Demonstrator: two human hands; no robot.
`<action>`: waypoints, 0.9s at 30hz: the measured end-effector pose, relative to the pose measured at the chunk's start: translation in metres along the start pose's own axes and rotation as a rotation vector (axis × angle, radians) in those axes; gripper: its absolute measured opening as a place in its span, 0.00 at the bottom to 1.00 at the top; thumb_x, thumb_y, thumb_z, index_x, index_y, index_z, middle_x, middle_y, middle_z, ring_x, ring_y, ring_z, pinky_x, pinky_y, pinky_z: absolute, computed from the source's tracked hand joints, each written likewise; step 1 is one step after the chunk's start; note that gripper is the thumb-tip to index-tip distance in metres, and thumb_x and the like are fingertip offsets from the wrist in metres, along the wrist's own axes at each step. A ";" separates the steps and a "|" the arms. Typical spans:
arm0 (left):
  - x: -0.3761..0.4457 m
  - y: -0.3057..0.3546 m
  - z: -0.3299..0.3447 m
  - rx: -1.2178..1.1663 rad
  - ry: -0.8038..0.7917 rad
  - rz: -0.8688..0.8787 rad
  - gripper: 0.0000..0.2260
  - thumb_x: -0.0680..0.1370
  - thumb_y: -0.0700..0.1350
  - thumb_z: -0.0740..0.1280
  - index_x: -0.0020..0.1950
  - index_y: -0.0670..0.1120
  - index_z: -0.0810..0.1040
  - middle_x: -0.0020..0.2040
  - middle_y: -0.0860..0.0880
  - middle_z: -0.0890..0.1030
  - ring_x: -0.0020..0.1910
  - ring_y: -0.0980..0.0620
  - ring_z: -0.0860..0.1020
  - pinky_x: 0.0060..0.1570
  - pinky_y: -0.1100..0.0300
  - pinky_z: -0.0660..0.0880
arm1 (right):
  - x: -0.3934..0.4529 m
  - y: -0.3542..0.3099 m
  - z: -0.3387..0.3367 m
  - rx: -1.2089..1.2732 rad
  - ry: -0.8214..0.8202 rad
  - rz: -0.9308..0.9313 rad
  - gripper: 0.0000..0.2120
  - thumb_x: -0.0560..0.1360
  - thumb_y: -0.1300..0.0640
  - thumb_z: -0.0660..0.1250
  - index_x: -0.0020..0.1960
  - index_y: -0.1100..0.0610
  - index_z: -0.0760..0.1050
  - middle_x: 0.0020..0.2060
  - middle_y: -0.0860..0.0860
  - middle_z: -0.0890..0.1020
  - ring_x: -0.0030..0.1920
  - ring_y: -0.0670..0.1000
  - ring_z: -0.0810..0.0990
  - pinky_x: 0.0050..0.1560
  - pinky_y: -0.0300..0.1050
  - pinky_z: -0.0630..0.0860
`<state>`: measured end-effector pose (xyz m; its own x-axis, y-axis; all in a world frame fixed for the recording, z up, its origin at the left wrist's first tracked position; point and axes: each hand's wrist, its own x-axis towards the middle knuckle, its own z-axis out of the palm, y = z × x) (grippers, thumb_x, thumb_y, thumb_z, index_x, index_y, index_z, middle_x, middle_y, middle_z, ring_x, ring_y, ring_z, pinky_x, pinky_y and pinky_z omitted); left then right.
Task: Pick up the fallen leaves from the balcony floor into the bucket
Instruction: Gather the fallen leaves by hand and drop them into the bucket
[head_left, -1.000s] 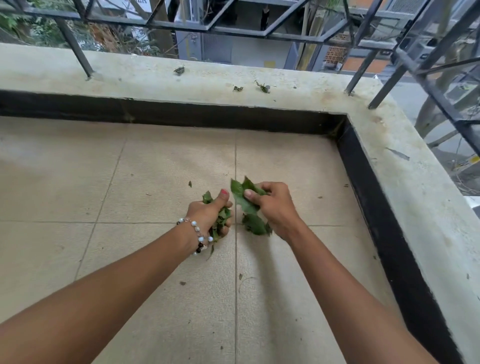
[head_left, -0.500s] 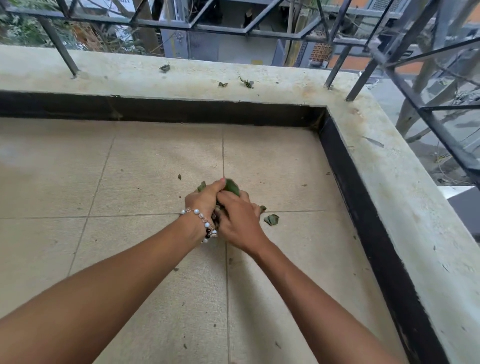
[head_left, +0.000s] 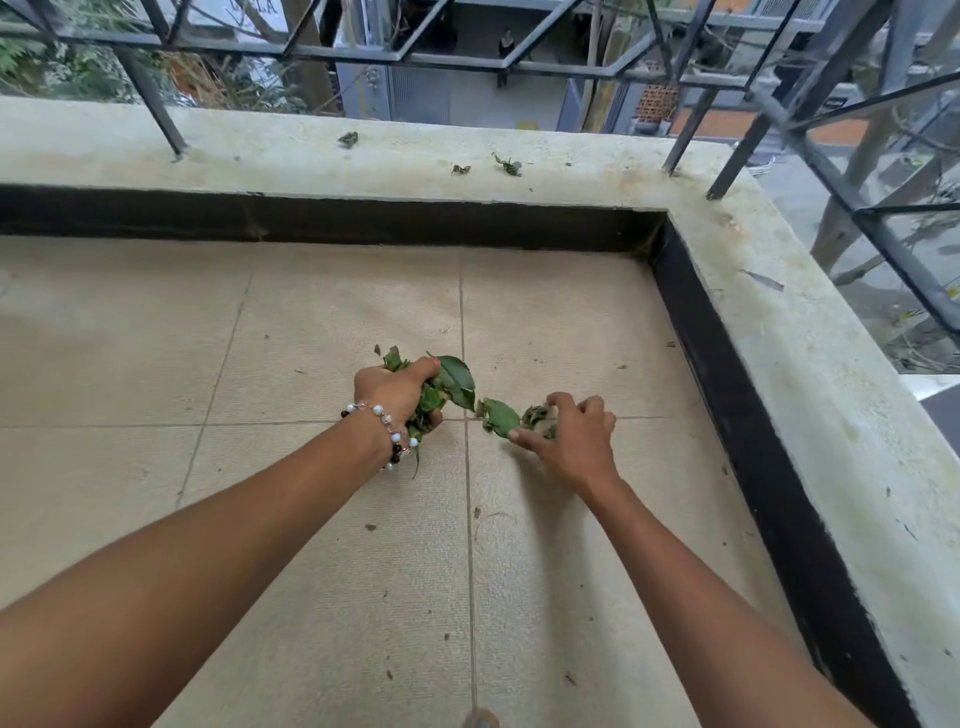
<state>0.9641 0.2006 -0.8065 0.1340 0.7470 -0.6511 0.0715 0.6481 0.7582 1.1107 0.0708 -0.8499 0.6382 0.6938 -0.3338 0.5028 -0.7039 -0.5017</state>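
My left hand (head_left: 396, 391), with a bead bracelet on the wrist, is shut on a bunch of green leaves (head_left: 453, 382) held just above the beige floor tiles (head_left: 311, 338). To its right, my right hand (head_left: 574, 434) presses down on a green leaf and some dry leaf bits (head_left: 501, 417) lying on the tile joint, its fingers curled around them. The two hands are a short gap apart. No bucket is in view.
A concrete parapet (head_left: 805, 364) with a black base strip runs along the far side and the right, topped by a dark metal railing (head_left: 415, 57). Small leaf scraps (head_left: 506, 165) lie on the far ledge. Tiny debris dots the tiles.
The hands were pressed together half a second ago; now they have parted. My right hand has moved right and down onto loose leaves on the floor, while the left keeps its bunch.
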 end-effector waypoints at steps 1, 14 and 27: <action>0.001 0.000 -0.004 0.009 0.005 0.000 0.11 0.70 0.40 0.76 0.44 0.34 0.78 0.35 0.38 0.81 0.27 0.45 0.77 0.25 0.60 0.73 | 0.001 -0.005 0.005 -0.030 -0.006 -0.042 0.32 0.71 0.39 0.71 0.68 0.54 0.67 0.63 0.58 0.65 0.64 0.58 0.61 0.63 0.50 0.66; 0.025 -0.003 -0.055 0.004 0.077 -0.026 0.10 0.70 0.38 0.75 0.41 0.33 0.77 0.37 0.36 0.81 0.24 0.45 0.77 0.24 0.60 0.73 | -0.017 -0.043 0.044 -0.510 0.000 -0.490 0.23 0.82 0.62 0.53 0.77 0.53 0.59 0.73 0.57 0.62 0.70 0.60 0.61 0.65 0.53 0.67; 0.023 -0.007 -0.069 0.022 0.055 -0.036 0.10 0.71 0.38 0.74 0.42 0.33 0.77 0.34 0.37 0.79 0.24 0.45 0.76 0.23 0.61 0.72 | -0.040 -0.040 0.050 -0.124 -0.094 -0.696 0.05 0.71 0.63 0.70 0.47 0.59 0.83 0.43 0.50 0.83 0.45 0.51 0.77 0.46 0.34 0.69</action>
<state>0.8987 0.2235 -0.8289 0.0768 0.7308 -0.6782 0.0965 0.6716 0.7346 1.0358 0.0785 -0.8565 0.0951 0.9947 -0.0394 0.8412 -0.1015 -0.5311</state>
